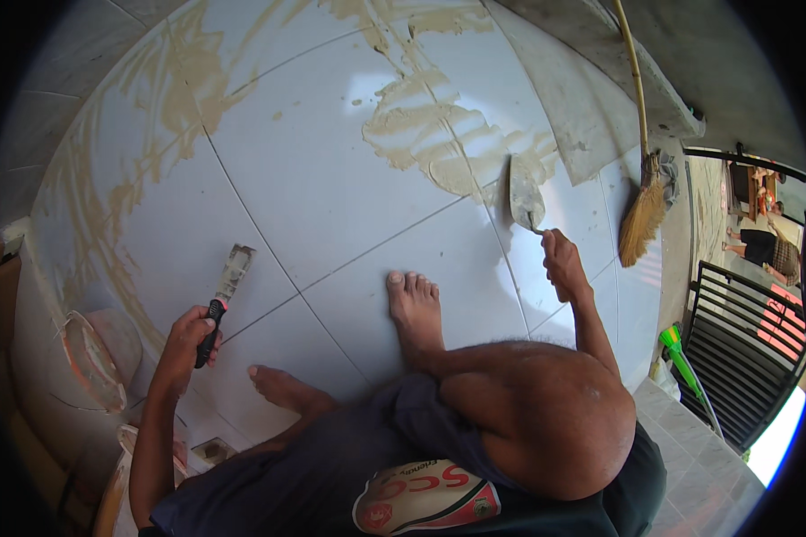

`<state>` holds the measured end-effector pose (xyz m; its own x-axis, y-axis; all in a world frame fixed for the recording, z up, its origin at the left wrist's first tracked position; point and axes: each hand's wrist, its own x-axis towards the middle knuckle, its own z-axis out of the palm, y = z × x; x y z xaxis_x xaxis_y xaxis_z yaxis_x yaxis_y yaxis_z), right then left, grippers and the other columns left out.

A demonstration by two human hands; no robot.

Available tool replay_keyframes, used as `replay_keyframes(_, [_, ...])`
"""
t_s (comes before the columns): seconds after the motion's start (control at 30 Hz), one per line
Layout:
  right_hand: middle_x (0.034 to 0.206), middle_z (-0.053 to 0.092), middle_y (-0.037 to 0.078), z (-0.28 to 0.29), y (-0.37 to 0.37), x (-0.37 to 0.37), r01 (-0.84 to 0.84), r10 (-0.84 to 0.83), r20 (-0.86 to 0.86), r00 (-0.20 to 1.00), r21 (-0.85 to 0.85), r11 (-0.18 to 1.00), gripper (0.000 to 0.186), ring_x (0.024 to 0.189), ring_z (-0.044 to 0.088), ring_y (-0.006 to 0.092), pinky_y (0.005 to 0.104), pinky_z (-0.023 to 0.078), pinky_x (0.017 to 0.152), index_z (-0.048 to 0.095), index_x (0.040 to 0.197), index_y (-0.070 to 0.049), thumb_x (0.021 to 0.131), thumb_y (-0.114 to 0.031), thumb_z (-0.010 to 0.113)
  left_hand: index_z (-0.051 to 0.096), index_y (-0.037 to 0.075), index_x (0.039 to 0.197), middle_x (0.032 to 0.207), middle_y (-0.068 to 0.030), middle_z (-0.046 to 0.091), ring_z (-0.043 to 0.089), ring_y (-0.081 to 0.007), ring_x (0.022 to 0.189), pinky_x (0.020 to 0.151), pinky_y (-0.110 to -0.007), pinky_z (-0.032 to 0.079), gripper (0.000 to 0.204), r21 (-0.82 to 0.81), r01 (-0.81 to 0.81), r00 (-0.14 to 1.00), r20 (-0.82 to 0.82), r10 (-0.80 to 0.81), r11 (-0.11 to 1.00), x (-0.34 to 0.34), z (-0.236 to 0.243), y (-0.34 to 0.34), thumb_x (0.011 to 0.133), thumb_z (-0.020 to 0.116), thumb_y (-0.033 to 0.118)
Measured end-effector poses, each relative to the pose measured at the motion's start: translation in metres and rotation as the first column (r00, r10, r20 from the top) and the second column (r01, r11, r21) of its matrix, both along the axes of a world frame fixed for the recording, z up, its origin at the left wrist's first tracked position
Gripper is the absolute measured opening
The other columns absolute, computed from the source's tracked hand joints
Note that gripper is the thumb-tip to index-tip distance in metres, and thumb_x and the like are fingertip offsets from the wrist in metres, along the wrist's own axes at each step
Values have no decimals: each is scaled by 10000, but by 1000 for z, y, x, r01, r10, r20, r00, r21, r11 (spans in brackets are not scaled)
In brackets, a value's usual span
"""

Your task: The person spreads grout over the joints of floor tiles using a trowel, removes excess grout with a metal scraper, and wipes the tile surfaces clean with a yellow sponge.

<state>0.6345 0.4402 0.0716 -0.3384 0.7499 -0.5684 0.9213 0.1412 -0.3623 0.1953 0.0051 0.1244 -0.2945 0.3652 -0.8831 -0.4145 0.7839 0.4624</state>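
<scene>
My left hand is wrapped round the black handle of a putty knife, its stained blade pointing away from me over the tiles. My right hand grips a trowel by its thin handle. The trowel's grey, smeared blade lies at the right edge of a beige patch of grout, low over or on the floor; whether it touches I cannot tell. More grout is smeared thinly across the white tile floor at the far left. Dark joint lines cross between my bare feet and the patch.
A straw broom leans at the right. Beside my left arm stands a smeared bucket, with another container nearer me. A black slatted gate and a green-headed tool are at right; a person is beyond.
</scene>
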Motion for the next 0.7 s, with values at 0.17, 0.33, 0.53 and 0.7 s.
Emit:
replay_keyframes(0.17, [670,537,81,-18,-9,-59,305,-348,-160,924,-243,921,503,474,532,170,342,463,408,534,968,-7,1027,-468,343,557,38,1038,736,-47,578,537,-114,595,543,-274,464,223,8,-21,999,49,21,1000,-4,-4,1,934,504,228])
replay_keyframes(0.33, [671,547,99,3,-35,-171,-87,-34,-270,962,-422,902,503,483,539,188,345,466,434,548,951,3,1015,-472,395,552,38,1046,745,-55,588,547,-125,603,555,-283,473,217,-13,-62,998,12,62,998,-3,9,-5,942,506,223])
replay_keyframes(0.53, [700,550,94,-36,157,-254,103,-176,-415,893,-193,976,466,534,532,196,372,463,478,554,951,16,979,-428,416,546,33,1036,740,-61,585,548,-130,600,551,-290,474,218,36,-130,990,-44,131,991,1,21,-26,939,504,223])
replay_keyframes(0.7, [729,563,86,-56,182,-287,37,-194,-446,874,-337,941,448,549,560,181,343,500,462,543,1037,-34,986,-457,406,536,26,1051,735,-66,580,549,-135,583,539,-291,474,236,-2,-251,966,-68,250,968,10,32,-56,933,505,228])
